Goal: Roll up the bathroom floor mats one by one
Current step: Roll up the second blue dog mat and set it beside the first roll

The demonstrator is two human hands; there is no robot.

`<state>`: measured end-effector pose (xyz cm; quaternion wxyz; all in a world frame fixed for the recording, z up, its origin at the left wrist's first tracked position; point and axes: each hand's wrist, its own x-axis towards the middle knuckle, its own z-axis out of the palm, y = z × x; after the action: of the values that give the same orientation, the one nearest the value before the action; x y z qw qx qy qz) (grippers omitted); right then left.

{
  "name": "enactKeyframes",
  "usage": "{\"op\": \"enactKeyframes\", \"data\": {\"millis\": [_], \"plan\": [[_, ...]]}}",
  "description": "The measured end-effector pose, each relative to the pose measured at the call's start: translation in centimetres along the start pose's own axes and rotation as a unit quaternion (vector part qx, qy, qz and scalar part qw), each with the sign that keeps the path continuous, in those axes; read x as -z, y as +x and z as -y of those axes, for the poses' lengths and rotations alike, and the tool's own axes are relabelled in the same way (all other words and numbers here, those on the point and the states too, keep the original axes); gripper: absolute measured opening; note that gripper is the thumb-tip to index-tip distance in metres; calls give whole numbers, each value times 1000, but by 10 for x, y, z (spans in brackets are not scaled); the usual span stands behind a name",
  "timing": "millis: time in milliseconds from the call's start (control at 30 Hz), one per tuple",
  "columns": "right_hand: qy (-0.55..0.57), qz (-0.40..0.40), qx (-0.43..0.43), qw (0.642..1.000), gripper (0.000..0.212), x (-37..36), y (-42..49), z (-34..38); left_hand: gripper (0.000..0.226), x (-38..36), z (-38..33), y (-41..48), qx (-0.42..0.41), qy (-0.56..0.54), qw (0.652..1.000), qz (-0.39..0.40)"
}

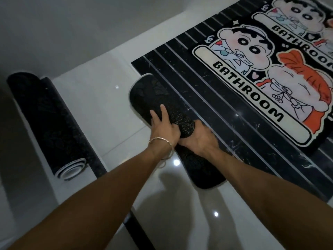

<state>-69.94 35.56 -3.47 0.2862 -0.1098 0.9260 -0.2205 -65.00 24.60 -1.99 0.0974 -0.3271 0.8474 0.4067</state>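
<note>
Work at mid-roll: our left hand [164, 127] presses straight fingers onto the black, dot-backed bath mat [144, 98] beneath it; our right hand [198, 139] curls round it alongside. We judge spreading pressure outward would hold the roll tight, ends level.

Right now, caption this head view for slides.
Left hand presses, right hand grips a rolled mat; two mats lie flat.
</note>
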Motion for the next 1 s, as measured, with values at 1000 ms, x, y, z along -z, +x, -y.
{"op": "enactKeyframes", "data": {"millis": [1000], "plan": [[425, 212, 118, 872, 46, -2, 25, 86, 60, 83, 33, 58, 36, -478, 875, -66]]}}
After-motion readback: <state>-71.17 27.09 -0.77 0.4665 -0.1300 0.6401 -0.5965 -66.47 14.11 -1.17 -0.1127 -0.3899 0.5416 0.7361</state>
